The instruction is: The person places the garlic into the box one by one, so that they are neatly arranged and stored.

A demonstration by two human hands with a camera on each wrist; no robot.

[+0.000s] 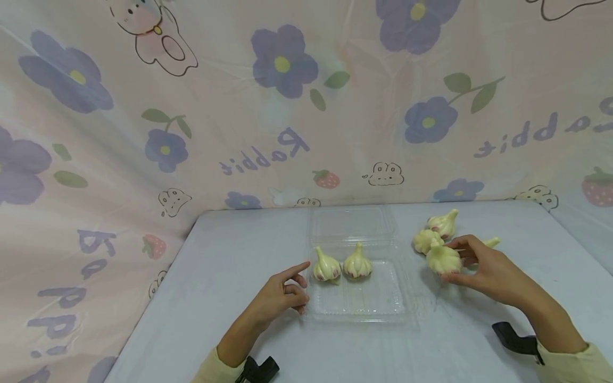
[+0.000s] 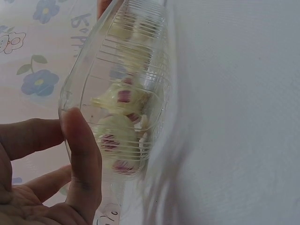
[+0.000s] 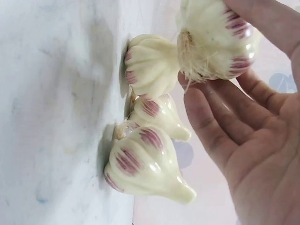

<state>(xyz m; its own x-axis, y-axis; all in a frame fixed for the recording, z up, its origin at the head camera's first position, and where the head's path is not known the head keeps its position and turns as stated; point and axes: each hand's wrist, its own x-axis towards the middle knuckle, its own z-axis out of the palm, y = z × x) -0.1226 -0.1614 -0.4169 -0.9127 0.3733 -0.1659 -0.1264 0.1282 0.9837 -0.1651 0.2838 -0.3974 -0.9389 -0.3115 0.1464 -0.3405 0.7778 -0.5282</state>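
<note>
Two pale garlic bulbs (image 1: 327,266) sit side by side in the back left of a clear plastic box (image 1: 356,308). My left hand (image 1: 282,291) is at the box's left edge. In the left wrist view, its fingertips (image 2: 75,123) meet on the rim. My right hand (image 1: 490,268) holds a garlic bulb (image 3: 218,40) between thumb and fingers, roots showing. Beside it on the table stand three more bulbs with purple streaks, the nearest bulb (image 3: 140,164) lying with its stem toward my palm. In the head view my hand partly hides one of them.
The box's lid (image 1: 351,223) lies folded back toward the wall. A white cloth covers the table (image 1: 239,239). A printed curtain (image 1: 297,122) with flowers and rabbits hangs behind and at the left. Dark wrist mounts (image 1: 516,340) stick out by both sleeves.
</note>
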